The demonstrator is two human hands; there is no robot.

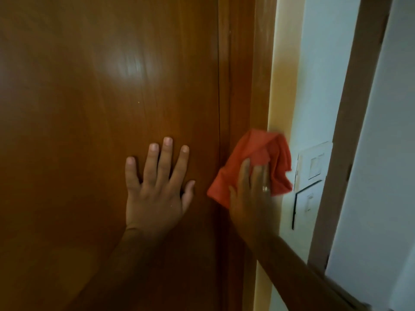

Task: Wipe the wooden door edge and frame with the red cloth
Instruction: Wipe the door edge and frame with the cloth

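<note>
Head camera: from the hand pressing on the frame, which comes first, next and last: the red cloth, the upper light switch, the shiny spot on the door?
From the right hand:
1. Red cloth: under its fingers, touching.
2. Upper light switch: on the wall, just right.
3. Shiny spot: high on the door, far up-left.

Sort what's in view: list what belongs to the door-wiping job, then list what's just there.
Part of the job:
- red cloth, pressed to the frame by the right hand
- wooden door, with the left hand flat on it
- door frame

Just there:
- wall switch plates, right of the cloth
- pale wall
- ring on the right hand
</note>
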